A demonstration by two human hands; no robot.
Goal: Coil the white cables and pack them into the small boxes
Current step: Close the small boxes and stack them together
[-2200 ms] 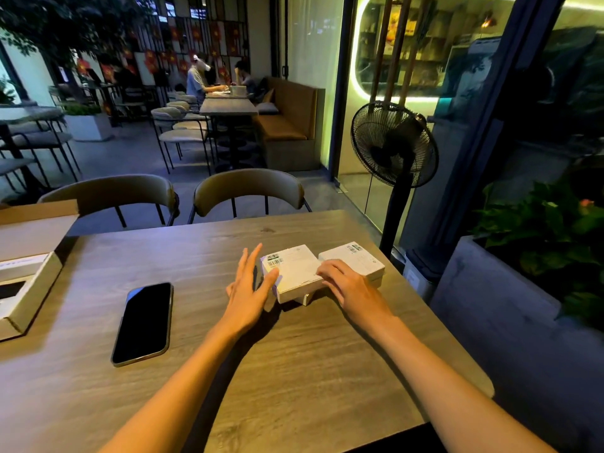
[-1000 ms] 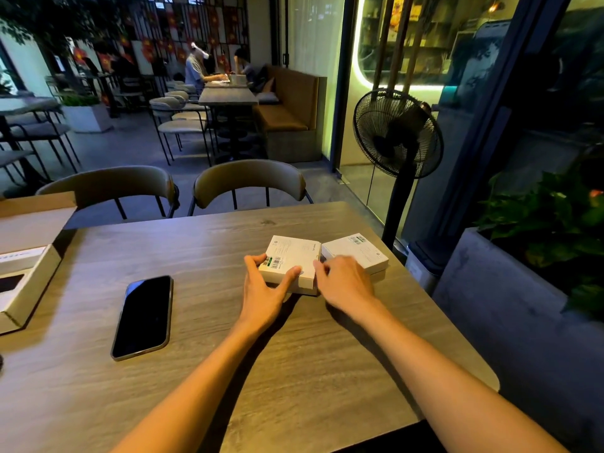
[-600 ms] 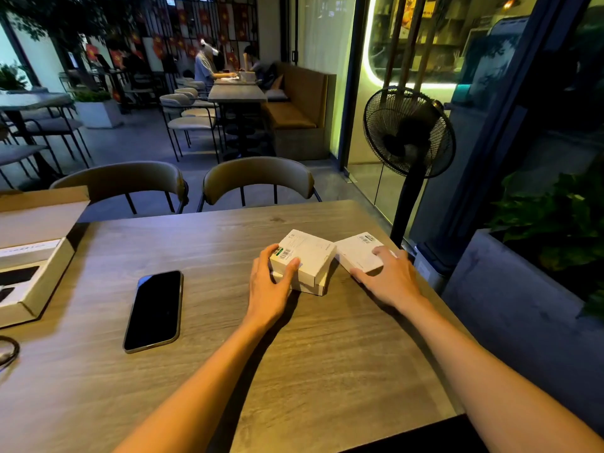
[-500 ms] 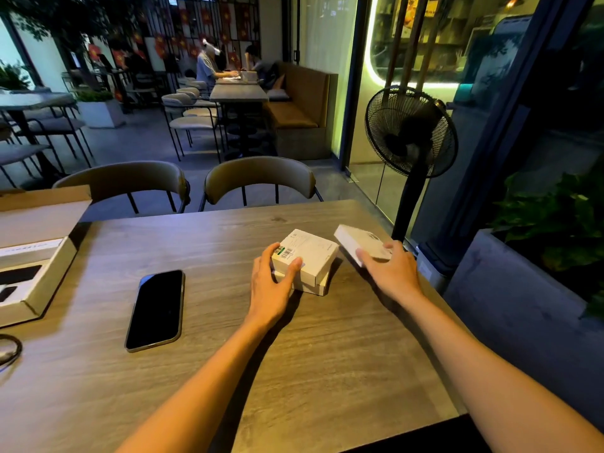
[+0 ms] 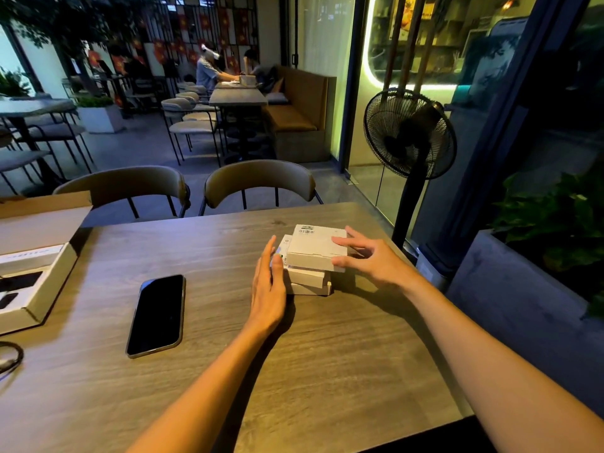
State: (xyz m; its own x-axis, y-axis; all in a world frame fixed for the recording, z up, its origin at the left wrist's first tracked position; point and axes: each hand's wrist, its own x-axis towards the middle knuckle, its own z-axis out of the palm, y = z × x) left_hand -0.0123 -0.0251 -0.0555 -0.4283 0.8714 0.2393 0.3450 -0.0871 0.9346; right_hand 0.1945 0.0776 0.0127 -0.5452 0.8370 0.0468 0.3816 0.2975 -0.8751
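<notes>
Three small white boxes are stacked on the wooden table [image 5: 327,354]. The top box [image 5: 314,248] shows a barcode label and sits slightly askew over the lower boxes [image 5: 307,281]. My right hand [image 5: 371,259] holds the top box by its right side, thumb on the front corner and index finger on the far corner. My left hand [image 5: 268,284] lies flat with straight fingers against the stack's left side. No white cable is in view.
A black phone [image 5: 157,315] lies face up left of my left arm. An open cardboard box [image 5: 39,276] sits at the table's left edge, with a dark cable [image 5: 11,359] beside it. Two chairs [image 5: 258,181] stand behind the table, a floor fan [image 5: 408,135] to the right.
My right hand lifted the right-hand box and set it on top of the other boxes. My left hand stayed at the stack's left side and straightened its fingers.
</notes>
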